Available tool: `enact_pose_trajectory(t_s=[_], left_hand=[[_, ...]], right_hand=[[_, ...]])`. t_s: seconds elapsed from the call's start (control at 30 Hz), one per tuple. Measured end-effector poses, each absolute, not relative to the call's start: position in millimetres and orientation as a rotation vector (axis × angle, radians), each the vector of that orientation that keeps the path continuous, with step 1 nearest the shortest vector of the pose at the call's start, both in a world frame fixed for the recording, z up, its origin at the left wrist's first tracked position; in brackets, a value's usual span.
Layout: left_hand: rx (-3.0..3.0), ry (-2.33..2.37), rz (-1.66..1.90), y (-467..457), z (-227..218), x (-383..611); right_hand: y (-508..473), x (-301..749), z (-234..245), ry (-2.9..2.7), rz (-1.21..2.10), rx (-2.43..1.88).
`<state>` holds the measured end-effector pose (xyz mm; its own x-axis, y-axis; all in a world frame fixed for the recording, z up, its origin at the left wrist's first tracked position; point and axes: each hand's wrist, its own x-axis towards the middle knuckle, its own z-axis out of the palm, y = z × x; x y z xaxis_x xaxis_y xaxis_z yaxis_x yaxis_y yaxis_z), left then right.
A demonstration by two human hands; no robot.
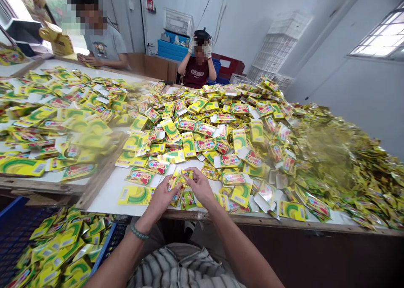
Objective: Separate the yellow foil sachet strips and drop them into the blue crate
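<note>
My left hand [161, 199] is closed around a small yellow carton [173, 181] with a white flap up, just above the near edge of the table. Close beside it, my right hand [201, 188] pinches a small yellow packet [187, 175] at the carton's open end. Whether the packet's tip is inside the carton I cannot tell. Below the fingers a green and yellow packet [188, 199] lies on the white tabletop [104, 195]. Flat yellow cartons [135, 194] lie to the left of my hands, and a large heap of cartons [206, 144] spreads beyond them.
Shiny yellow packets [344, 166] are heaped at the right. A blue crate [105, 248] full of cartons stands low at the left. A wooden strip [102, 170] divides the table. Two people sit across it: one in grey [110, 48], one in dark red [197, 74] with gloved hands raised to the head.
</note>
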<state>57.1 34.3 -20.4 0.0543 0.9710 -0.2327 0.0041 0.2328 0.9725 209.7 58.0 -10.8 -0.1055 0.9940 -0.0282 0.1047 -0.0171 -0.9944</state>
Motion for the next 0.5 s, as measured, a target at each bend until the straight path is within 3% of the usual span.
enact_pose_trajectory(t_s=[0.17,0.5], left_hand=[[0.91,1.136,0.924,29.4,-15.2,45.0],[0.62,1.014,0.93,22.4,-14.4,24.3]], right_hand=[[66.9,214.2,2.1,-1.073,1.311,-1.151],[61.8,226.9,-3.4,-1.512,1.014,-1.248]])
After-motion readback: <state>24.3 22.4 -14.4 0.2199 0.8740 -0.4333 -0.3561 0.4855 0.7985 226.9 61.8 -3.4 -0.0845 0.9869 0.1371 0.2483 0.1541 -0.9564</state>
